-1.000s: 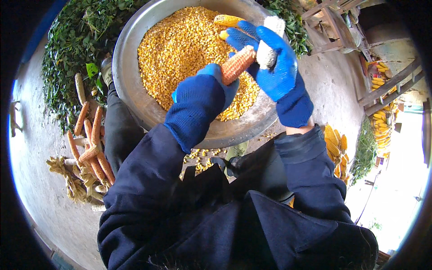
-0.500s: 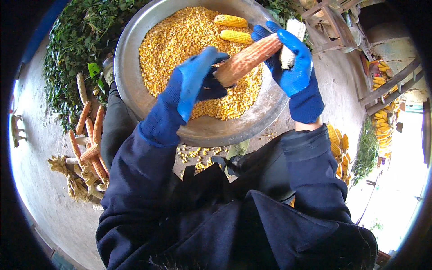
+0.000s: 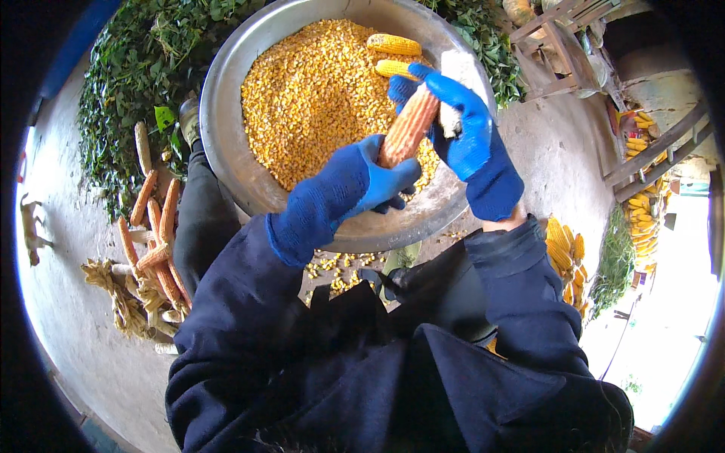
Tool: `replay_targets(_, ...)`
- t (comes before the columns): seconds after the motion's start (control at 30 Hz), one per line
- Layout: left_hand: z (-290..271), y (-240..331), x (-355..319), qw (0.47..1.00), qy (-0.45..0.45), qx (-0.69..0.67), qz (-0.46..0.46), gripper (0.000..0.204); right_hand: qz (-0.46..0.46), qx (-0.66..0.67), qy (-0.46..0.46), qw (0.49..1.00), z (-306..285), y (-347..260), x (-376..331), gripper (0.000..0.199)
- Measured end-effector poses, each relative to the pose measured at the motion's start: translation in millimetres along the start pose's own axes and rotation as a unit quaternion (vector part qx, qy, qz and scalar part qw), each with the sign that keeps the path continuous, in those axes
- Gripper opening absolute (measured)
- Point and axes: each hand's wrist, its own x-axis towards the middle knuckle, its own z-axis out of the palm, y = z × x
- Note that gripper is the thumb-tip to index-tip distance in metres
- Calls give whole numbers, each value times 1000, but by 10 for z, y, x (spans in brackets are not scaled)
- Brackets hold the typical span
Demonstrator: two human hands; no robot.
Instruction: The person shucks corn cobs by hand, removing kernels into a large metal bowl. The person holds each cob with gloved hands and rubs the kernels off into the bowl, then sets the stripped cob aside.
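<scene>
Over a wide metal basin [image 3: 226, 136] of loose corn kernels [image 3: 291, 106], both my hands, in blue gloves, are closed on a bare reddish corn cob [image 3: 410, 128]. My left hand [image 3: 377, 177] wraps the lower end. Around its upper end are the fingers of my right hand [image 3: 470, 132], which also keeps a white corn cob [image 3: 451, 117] against the palm. The white cob looks blurred and overexposed at the top. Beyond the right fingers, two yellow ears of corn [image 3: 394, 44] lie on the kernels, the nearer one partly covered by the glove.
Stripped reddish cobs [image 3: 156, 255] and dry husks [image 3: 124, 302] lie on the floor at left. Green leafy plants [image 3: 143, 68] are heaped behind. Spilled kernels [image 3: 332, 264] lie below the basin. Yellow ears [image 3: 566, 253] and a wooden frame [image 3: 563, 57] stand at right. A small animal [image 3: 32, 230] is far left.
My left hand has moved down and right and now grips the reddish cob's lower end. The cob tilts more steeply. My right hand has come slightly left and lower, with the white cob.
</scene>
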Motion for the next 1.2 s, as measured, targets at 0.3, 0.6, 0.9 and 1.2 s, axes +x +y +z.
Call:
replay_targets(0.3,-1066,84,-510,868,306,384,72,48,8,-159,114,981,-696,-173,152,50)
replay_targets(0.6,-2022,-141,-1733,711,491,493,107,55,132,-612,130,769,-1525,-95,924,60)
replay_targets(0.9,-928,151,-741,820,102,555,97,45,42,-726,28,686,-2155,677,1486,44)
replay_targets(1.2,-950,382,-475,828,45,558,48,48,-16,-773,52,632,-2553,1649,1970,66)
